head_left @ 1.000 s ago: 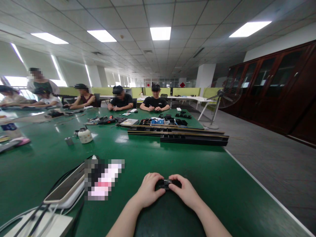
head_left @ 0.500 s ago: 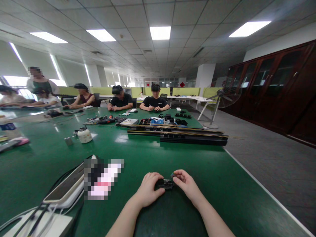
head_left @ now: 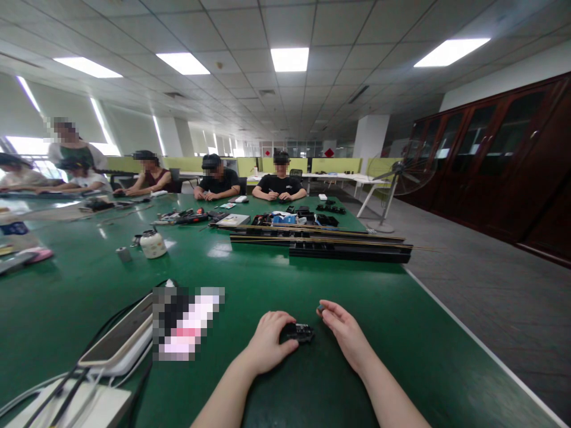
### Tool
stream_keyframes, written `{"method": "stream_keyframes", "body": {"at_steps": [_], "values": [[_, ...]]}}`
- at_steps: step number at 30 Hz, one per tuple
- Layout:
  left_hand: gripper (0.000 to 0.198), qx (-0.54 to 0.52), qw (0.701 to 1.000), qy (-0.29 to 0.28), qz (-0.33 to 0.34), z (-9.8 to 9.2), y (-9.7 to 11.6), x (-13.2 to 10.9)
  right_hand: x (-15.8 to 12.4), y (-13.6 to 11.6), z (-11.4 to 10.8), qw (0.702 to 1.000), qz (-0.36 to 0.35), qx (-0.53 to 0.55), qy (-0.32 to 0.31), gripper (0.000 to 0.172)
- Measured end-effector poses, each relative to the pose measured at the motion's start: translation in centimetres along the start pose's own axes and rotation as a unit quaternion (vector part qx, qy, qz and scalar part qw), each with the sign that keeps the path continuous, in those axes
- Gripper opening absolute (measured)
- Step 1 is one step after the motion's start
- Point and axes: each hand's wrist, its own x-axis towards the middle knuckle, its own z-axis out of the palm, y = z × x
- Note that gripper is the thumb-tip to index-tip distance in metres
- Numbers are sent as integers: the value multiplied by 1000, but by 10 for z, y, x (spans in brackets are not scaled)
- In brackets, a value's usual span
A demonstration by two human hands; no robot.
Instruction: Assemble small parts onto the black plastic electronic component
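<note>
My left hand (head_left: 273, 342) is closed round the left end of a small black part (head_left: 304, 333) with pale metallic detail on top, low over the green table. Its thumb lies along the near side and the fingers along the far side. To the right, apart from that part, my right hand (head_left: 342, 329) pinches a tiny dark bluish piece (head_left: 320, 308) between thumb and fingertips. The kind of either item is too small to make out.
On the left lie a phone (head_left: 118, 333) with cables and a blurred bright screen (head_left: 191, 327). A white jar (head_left: 153, 244) and a grey cylinder (head_left: 124, 254) stand beyond. Long black rails (head_left: 350, 252) carry thin rods. People sit across the green table (head_left: 250, 279).
My right hand has moved a little up and to the right, away from the black part, with the tiny piece still in its fingertips. My left hand stays put.
</note>
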Motion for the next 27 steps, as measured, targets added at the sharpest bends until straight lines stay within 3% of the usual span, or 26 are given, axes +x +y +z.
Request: {"method": "stream_keyframes", "body": {"at_steps": [9, 27], "values": [[35, 4, 1000, 1, 1, 0, 1, 0, -1, -6, 2, 997, 31, 69, 28, 37], [35, 2, 1000, 5, 6, 0, 0, 0, -2, -9, 2, 995, 35, 87, 37, 32]]}}
